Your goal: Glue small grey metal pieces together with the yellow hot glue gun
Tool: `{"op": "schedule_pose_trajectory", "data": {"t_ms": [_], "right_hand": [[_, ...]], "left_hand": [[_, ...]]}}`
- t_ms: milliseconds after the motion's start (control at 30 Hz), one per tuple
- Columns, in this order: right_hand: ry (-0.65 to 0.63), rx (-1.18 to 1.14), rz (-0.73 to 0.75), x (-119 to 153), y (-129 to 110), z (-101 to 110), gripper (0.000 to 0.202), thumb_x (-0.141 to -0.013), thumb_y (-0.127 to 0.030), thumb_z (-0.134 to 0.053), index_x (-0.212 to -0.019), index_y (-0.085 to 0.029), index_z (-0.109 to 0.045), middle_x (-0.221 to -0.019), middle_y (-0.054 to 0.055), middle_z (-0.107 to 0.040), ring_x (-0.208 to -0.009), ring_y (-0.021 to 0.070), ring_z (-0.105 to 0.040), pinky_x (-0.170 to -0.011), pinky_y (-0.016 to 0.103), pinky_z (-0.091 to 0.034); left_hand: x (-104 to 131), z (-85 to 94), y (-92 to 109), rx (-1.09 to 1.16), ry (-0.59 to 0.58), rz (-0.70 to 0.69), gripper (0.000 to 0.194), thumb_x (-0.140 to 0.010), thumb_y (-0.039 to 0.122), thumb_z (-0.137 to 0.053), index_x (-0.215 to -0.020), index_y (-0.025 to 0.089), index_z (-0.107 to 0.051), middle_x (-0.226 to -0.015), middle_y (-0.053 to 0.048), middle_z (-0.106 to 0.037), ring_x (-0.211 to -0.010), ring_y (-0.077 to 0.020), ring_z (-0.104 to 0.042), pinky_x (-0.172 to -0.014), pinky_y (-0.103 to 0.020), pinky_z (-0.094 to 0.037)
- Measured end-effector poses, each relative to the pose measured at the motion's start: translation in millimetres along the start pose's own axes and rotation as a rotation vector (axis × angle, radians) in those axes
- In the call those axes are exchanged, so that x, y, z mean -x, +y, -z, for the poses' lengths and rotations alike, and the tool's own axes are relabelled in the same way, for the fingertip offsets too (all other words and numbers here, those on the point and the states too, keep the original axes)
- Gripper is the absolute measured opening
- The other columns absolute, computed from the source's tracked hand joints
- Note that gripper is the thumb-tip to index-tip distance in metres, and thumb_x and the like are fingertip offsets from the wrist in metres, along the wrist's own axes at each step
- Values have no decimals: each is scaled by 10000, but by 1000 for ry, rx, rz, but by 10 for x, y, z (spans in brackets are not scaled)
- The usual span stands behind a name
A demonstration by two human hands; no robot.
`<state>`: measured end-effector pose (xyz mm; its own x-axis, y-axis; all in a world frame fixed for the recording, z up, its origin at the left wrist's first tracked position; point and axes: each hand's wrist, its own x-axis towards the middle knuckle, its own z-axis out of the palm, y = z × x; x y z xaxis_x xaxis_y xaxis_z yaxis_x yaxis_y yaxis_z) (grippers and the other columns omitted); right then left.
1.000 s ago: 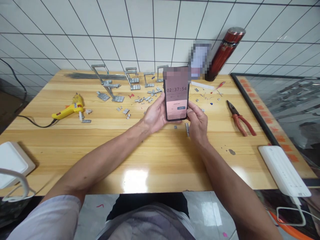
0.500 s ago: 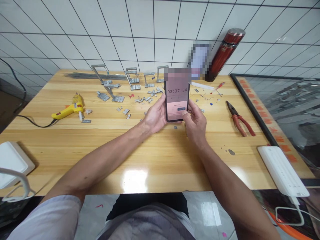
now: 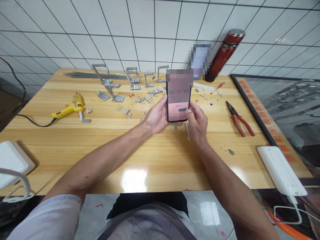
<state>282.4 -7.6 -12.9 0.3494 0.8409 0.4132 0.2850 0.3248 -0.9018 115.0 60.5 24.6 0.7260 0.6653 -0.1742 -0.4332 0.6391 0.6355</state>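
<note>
A smartphone (image 3: 178, 96) is held upright between both hands above the wooden table, its screen facing me with a timer reading and a pop-up box. My left hand (image 3: 157, 116) grips its left edge, thumb along the side and the other fingers behind it. On the lower right edge, my right hand (image 3: 197, 121) is closed around the phone, with the thumb at the screen's lower right. Behind the phone lie scattered small grey pieces (image 3: 147, 99), and several small grey frames (image 3: 132, 78) stand on the table.
A yellow glue gun (image 3: 70, 108) lies at left with its cord. Red-handled pliers (image 3: 238, 120) lie at right. A red thermos (image 3: 225, 55) stands by the tiled wall. White devices (image 3: 281, 170) sit near both front corners. A bundle of thin grey rods (image 3: 95, 76) lies at the back left.
The phone and both hands have shifted slightly to the right. The right thumb has moved a little away from the pop-up box's button toward the phone's edge.
</note>
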Motion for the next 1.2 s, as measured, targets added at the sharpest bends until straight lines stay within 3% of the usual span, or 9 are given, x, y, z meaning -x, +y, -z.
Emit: {"op": "schedule_pose_trajectory", "data": {"t_ms": [233,367,533,1067,1200], "right_hand": [[-23,-37,-27,25,65,-37,616,-1025,-590,-706,-1565,-293,-707,-1469,89,-820,-1361,327,-777,-1214,581,-611],[-56,81,-9,52,123,-31,813,-964,-588,-793,-1684,-286,-566,-1553,137,-763,-1345,347,-780,-1171,586,-636],[-77,250,56,72,161,-45,973,-915,-543,-841,-1755,-276,-428,-1681,183,-648,-1470,393,-691,-1233,655,-572],[-52,359,115,90,260,-143,1217,-814,-714,-918,-1779,-264,-328,-1741,231,-525,-1613,458,-515,-1309,752,-451],[-70,371,118,85,233,-149,1210,-818,-694,-927,-1780,-264,-333,-1756,225,-512,-1632,460,-488,-1316,751,-449]], "left_hand": [[-4,-8,-7,24,22,12,675,-1224,570,-271,-1707,217,-582,-1438,-157,-828,-1154,-340,-864,-978,-510,-731],[-22,-8,-47,45,40,-39,649,-1222,561,-323,-1709,224,-589,-1455,-138,-825,-1303,-346,-822,-1146,-522,-667],[-33,-14,-75,74,58,-88,612,-1218,545,-388,-1712,248,-592,-1489,-102,-813,-1431,-344,-757,-1281,-521,-576],[19,-145,-166,133,98,-129,563,-1231,439,-392,-1761,302,-524,-1597,-49,-752,-1562,-304,-660,-1350,-536,-520],[29,-185,-167,106,113,-154,547,-1231,408,-403,-1714,228,-588,-1559,-81,-774,-1594,-295,-629,-1373,-491,-488]]}}
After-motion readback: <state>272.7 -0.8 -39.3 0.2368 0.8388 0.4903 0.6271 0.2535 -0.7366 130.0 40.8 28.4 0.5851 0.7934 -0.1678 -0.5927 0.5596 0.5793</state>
